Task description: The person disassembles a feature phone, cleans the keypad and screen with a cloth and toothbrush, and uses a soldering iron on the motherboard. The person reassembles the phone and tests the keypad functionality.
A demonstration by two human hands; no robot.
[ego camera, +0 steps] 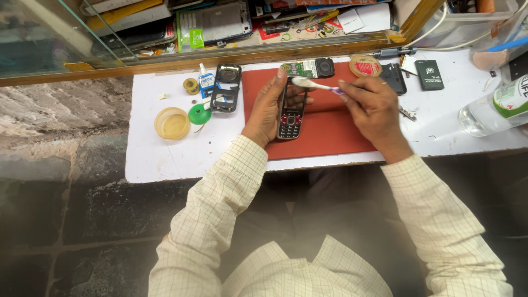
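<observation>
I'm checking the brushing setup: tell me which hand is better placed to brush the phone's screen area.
Right. The right hand holds the toothbrush, its bristle head already over the top of the keypad phone. The left hand is occupied gripping that phone above the red mat.

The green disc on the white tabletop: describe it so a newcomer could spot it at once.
Start at the red mat in the middle of the white tabletop and look left, past the left hand. The green disc lies beside the black phone frame. It is solid green, unlike the larger pale yellow lid further left.
</observation>
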